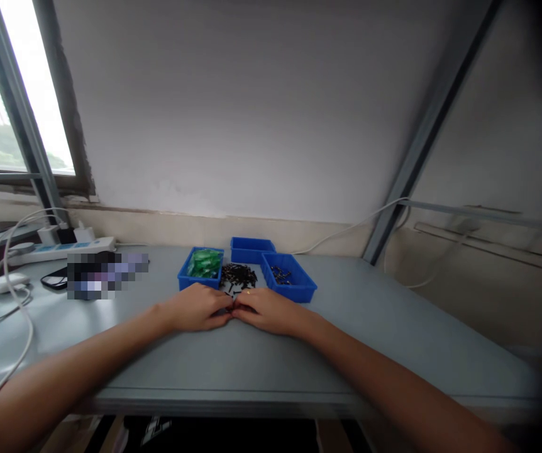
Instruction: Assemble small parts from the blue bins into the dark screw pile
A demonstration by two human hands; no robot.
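Observation:
My left hand [199, 307] and my right hand [267, 311] meet fingertip to fingertip low over the table, both with fingers pinched together. Whatever lies between the fingertips is too small and too hidden to name. Just beyond them spreads a loose pile of small dark screws [239, 275]. Behind my left hand stands a blue bin [187, 281] filled with green plastic pieces [205, 262]. Another blue bin [299, 290], behind my right hand, has some small metal parts [280, 275] in it. A ring shows on my right hand.
A third blue bin [252, 253] stands at the back near the wall. To the left are a power strip [70, 248] with plugs, white cables [29, 314] and a blurred-out item [105, 275]. The grey table [233, 371] has its front edge close to me.

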